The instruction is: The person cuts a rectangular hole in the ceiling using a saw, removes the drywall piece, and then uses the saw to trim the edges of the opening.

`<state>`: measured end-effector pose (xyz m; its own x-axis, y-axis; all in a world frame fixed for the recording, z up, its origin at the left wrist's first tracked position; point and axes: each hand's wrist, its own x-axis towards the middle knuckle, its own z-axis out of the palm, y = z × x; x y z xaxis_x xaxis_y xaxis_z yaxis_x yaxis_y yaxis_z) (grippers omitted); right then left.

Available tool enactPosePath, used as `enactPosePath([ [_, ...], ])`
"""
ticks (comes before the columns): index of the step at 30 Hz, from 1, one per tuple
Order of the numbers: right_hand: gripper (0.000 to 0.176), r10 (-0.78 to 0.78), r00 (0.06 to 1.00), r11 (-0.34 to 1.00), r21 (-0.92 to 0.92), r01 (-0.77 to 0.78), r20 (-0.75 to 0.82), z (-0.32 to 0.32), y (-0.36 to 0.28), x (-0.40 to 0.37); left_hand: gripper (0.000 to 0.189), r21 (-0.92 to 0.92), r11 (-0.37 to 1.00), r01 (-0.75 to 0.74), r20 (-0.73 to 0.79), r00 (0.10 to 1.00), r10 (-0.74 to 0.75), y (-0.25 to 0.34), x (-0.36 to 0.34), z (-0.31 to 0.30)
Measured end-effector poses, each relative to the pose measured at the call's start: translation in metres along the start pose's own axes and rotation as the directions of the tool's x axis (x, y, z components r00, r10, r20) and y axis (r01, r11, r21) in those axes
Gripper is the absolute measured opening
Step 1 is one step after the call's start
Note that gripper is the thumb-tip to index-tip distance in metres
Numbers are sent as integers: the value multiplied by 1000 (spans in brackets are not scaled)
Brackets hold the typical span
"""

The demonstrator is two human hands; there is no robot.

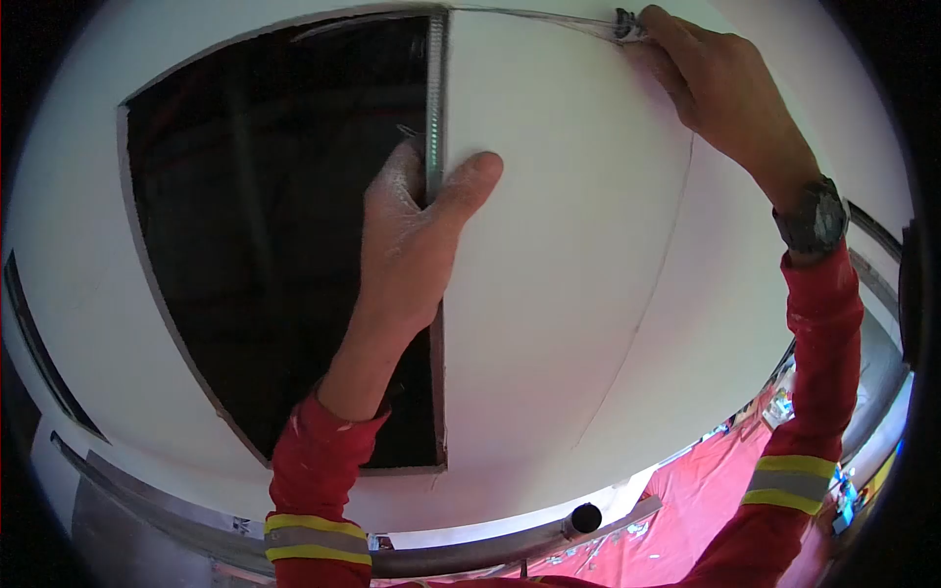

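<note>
A white ceiling board panel (559, 255) sits partly in a dark rectangular opening (284, 245) in the white ceiling (88, 294). My left hand (417, 235), dusted white, grips the panel's left edge, thumb on its white face and fingers behind the edge in the opening. My right hand (711, 83) is up at the panel's top right, fingers pinched on a small dark tool (625, 24) at the seam. A dark watch (814, 220) is on my right wrist. Both sleeves are red with reflective bands.
A metal rail with a black round end (584, 517) runs along the bottom. Red floor or sheeting with scattered items (706, 470) lies far below at lower right. A dark slot (34, 343) is in the ceiling at left.
</note>
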<state>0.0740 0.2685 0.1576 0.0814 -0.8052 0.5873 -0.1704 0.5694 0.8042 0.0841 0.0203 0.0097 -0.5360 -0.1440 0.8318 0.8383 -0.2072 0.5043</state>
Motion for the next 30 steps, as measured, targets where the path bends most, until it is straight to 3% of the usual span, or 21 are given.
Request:
enactPosePath([
  [2,18,62,998,998,-20,-62,14,-3,2,5,41,38,999,-27,6,1000,27,-1,3,-4],
  [5,19,-42,999,999,-21,43,6,-11,-21,30,39,64,998,-9,32,999,7,-7,1,-7],
  [8,21,55,941,998,-51,-41,335,-21,-19,52,39,49,999,-15,42,999,13,-5,1,-8],
  [9,18,-19,983,999,-28,25,183,-17,-15,47,40,40,999,-21,45,999,19,-4,1,-7],
  [11,18,-159,980,987,-16,158,-122,-4,-3,18,41,20,1000,-7,24,1000,7,-4,-1,-5],
  [14,20,63,990,998,-29,-60,122,-13,33,-46,43,33,999,-13,21,1000,12,-6,3,-8],
  [16,19,163,981,982,-110,-152,104,-13,55,-83,43,30,1000,-9,6,1000,9,-7,1,-6],
  [17,19,369,883,929,-88,-359,290,-24,64,-97,44,14,1000,-1,-10,1000,1,-5,-1,-2],
  [23,20,331,907,943,-111,-313,260,-54,71,-167,43,46,999,-20,18,1000,20,-12,3,-11],
  [25,24,390,882,921,-120,-372,265,-62,65,-161,43,46,999,-20,21,1000,19,-9,3,-10],
  [28,30,379,914,925,-18,-380,144,-59,45,-152,41,40,998,-40,8,999,39,-4,2,-5],
  [30,32,342,917,937,-1,-349,204,-59,24,-126,40,80,995,-63,13,998,63,-10,5,-8],
])
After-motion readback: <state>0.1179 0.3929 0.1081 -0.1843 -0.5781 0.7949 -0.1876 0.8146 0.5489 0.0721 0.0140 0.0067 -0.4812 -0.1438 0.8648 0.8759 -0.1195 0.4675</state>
